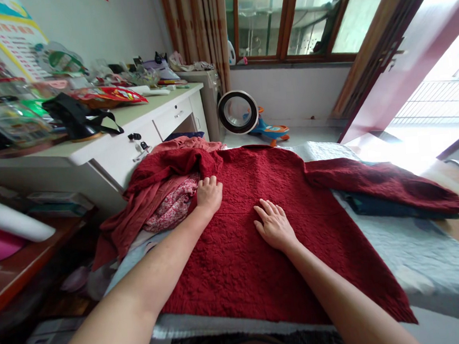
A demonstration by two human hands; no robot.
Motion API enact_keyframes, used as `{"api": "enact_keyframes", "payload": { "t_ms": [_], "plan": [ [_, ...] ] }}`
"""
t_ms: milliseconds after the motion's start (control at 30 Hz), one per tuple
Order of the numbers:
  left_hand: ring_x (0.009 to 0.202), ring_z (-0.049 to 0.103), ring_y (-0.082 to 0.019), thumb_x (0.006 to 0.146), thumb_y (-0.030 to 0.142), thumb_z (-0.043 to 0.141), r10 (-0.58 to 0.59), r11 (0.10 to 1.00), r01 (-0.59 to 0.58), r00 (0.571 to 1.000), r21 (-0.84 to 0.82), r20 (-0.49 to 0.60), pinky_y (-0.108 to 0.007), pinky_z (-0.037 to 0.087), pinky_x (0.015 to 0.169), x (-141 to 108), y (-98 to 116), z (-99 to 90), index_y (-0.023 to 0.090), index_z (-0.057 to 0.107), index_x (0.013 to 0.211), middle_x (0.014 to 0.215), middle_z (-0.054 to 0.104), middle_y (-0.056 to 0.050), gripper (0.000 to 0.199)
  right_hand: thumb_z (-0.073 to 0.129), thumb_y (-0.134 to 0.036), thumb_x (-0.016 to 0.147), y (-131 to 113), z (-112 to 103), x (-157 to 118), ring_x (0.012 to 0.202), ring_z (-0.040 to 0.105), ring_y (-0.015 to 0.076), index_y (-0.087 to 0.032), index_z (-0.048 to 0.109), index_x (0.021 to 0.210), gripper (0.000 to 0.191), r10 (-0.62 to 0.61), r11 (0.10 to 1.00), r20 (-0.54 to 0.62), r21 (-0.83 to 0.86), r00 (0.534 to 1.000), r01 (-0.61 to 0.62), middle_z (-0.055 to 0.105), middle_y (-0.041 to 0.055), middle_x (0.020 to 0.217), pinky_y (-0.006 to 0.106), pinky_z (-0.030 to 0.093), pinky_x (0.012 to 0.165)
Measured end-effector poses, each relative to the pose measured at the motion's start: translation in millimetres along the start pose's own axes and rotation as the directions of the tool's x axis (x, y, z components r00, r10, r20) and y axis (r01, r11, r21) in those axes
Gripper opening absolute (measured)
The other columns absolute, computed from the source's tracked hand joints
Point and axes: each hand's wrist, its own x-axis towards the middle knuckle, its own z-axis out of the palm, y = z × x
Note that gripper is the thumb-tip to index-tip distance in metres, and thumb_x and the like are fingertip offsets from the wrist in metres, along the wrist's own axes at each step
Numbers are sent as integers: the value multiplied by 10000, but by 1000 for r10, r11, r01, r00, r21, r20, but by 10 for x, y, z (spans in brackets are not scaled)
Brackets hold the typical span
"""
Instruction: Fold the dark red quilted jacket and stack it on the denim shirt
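Observation:
A dark red long-sleeved top (245, 266) with a crinkled texture lies spread over a pale blue cloth (411, 253). Its right sleeve stretches out over a folded dark blue garment (379, 205), while the left sleeve is bunched at the far left. My left hand (210, 195) is at the left side of the top, just below that sleeve, its fingers curled on the fabric. Flat on the middle of the top rests my right hand (274, 224), fingers slightly spread. A pink floral cloth (174, 204) and rose-coloured clothing (117, 231) are heaped beside my left hand.
A white desk (176, 99) cluttered with packets and jars stands at the left. Rolls, one of them white (16, 220), lie on a low shelf below it. Beyond the top are a round white-rimmed object (222, 114) and a blue-orange toy (269, 130). An open door (397, 79) is at right.

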Motion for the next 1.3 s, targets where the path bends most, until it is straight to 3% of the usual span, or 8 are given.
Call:
{"api": "enact_keyframes", "payload": {
  "t_ms": [100,300,500,667,800,900,1067,1300],
  "plan": [
    [1244,444,-287,952,332,376,132,986,-125,989,-112,59,-462,262,1096,-55,138,88,208,604,1233,1280,558,-125,382,426,-419,947,0,-12,-2,1423,267,258,-256,464,1405,488,-4,1000,-1,0,1000,4,324,72,1555,450,194,1151],
    [1438,188,-400,862,722,298,-203,969,227,956,-94,213,-589,170,1125,-90,11,310,239,344,1487,1571,265,-153,791,439,-476,939,-19,13,-2,1443,227,293,-244,420,1449,561,76,997,14,-22,997,-75,278,111,1572,445,170,1153],
    [1446,149,-432,838,761,262,-277,949,307,923,-76,266,-721,130,1062,-71,-23,309,287,306,1500,1591,205,-169,814,365,-692,898,190,-18,-129,1457,163,352,-250,334,1503,750,174,983,61,-72,983,-170,229,146,1584,515,150,1142],
    [1405,280,-396,913,571,364,-196,979,201,974,-35,113,-654,143,1103,-148,81,162,198,488,1387,1507,368,-209,615,363,-566,951,532,-286,-200,1374,364,283,-190,473,1409,603,193,979,89,-86,977,-185,388,119,1516,424,285,1102],
    [1412,297,-296,948,334,371,45,996,-40,997,-79,58,-540,180,1148,-256,378,18,192,561,1299,1515,386,-141,423,385,-468,961,695,-410,-67,1291,459,254,-175,576,1286,477,213,975,16,-73,977,-211,507,112,1417,362,338,1066],
    [1419,277,-326,939,485,387,153,973,-119,975,-196,164,-556,259,1114,-374,609,3,254,474,1394,1552,337,-94,517,398,-451,961,797,-344,35,1393,325,267,-177,465,1406,527,210,973,-18,-93,978,-210,388,103,1516,386,277,1112],
    [1445,196,-363,901,624,383,194,968,-155,961,-197,197,-608,173,1128,-552,683,92,314,359,1473,1582,281,-65,651,317,-557,966,1103,-220,40,1436,220,332,-273,364,1482,591,336,935,88,-154,938,-320,262,65,1584,478,239,1112],
    [1425,231,-385,907,586,408,199,972,-173,967,-157,162,-619,192,1110,-587,659,139,288,376,1469,1568,303,-100,637,416,-547,922,1251,-426,162,1317,399,381,-185,481,1400,603,535,836,72,-195,842,-514,423,192,1457,496,334,1020]
  ]
}}
